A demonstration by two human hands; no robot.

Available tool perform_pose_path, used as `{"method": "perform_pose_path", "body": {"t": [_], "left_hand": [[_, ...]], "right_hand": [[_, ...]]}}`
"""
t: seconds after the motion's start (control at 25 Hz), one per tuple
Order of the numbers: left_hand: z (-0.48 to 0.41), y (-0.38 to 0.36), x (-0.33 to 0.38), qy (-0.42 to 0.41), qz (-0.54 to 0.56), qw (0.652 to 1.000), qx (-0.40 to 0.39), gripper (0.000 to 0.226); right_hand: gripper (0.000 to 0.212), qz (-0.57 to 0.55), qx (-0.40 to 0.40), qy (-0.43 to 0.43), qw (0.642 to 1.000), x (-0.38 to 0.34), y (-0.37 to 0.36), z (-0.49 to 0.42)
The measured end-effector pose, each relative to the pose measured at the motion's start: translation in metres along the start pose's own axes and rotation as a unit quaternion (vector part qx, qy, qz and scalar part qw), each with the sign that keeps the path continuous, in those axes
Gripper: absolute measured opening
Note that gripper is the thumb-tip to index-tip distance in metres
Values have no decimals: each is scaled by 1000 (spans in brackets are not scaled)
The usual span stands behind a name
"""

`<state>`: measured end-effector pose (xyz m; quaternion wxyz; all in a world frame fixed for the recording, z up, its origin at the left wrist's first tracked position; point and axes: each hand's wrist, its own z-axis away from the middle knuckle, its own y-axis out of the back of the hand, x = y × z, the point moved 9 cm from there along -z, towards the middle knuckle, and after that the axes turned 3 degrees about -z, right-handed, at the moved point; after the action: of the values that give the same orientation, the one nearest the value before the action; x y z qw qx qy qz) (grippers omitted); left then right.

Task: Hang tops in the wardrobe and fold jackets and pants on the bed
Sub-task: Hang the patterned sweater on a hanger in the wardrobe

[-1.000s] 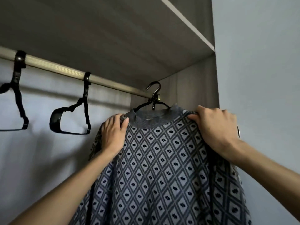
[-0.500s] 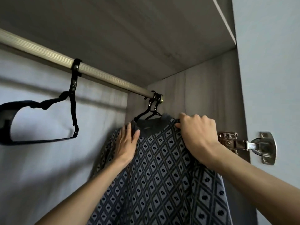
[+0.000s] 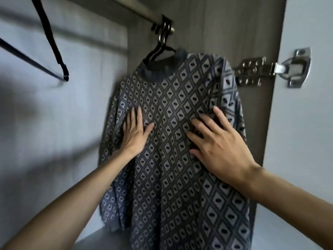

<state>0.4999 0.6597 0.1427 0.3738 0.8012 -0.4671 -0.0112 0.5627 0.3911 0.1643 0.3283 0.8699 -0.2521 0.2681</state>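
Grey diamond-patterned knit top (image 3: 173,123) hangs on a black plastic hanger (image 3: 160,49) from the metal rail (image 3: 142,10), with left hand (image 3: 134,135) and right hand (image 3: 221,148) pressing flat on it, fingers spread.

Left hand (image 3: 134,134) and right hand (image 3: 219,147) off the shoulders — now flat, lower on the front of the top (image 3: 171,177)

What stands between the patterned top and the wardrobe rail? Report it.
Nothing visible. The patterned top hangs from a black hanger hooked over the rail. The left hand and right hand lie flat on its front, with nothing between them and the fabric.
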Motion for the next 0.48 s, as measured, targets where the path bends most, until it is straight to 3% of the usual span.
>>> {"method": "perform_pose_path", "body": {"t": [0.08,0.16,0.24,0.28,0.36,0.48], "left_hand": [[62,-68,-53,49,-67,987,-139,79],[129,-126,-110,117,-80,928,-344,85],[172,-153,-129,120,-39,877,-463,81],[182,-156,-129,114,-26,870,-479,66],[182,-150,-123,110,-22,887,-448,36],[177,-125,-93,83,-58,925,-367,27]], "right_hand": [[46,-12,-81,13,997,-31,-36,52],[41,-41,-100,15,994,-60,-56,93],[38,-73,-82,25,994,-81,-68,121],[38,-88,-80,35,992,-91,-74,134],[38,-120,-92,58,987,-108,-86,155],[28,-175,-107,72,976,-121,-92,173]]}}
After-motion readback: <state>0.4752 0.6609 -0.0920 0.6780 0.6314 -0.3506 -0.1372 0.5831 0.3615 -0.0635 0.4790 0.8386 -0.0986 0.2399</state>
